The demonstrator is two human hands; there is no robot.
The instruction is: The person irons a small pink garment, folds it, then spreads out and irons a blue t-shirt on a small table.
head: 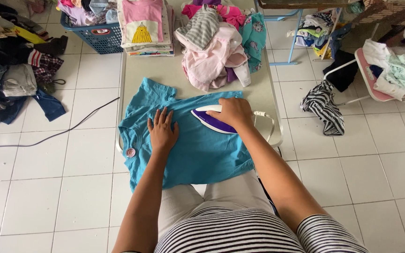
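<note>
A blue shirt (pixel 198 150) is spread across the table (pixel 165 72), overhanging its near edge. It is pressed flat by the left hand (pixel 161 131), fingers spread. An iron (pixel 210 120) is gripped by the right hand (pixel 234 114) near the shirt's far edge, bare table beyond it before a clothes pile (pixel 216 49).

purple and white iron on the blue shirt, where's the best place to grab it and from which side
Probably by the handle along its top, coming from above and from the right end, as the right hand does now. The purple and white iron lies soleplate down on the blue t-shirt, pointed end to the left, so only its top is free.
</note>
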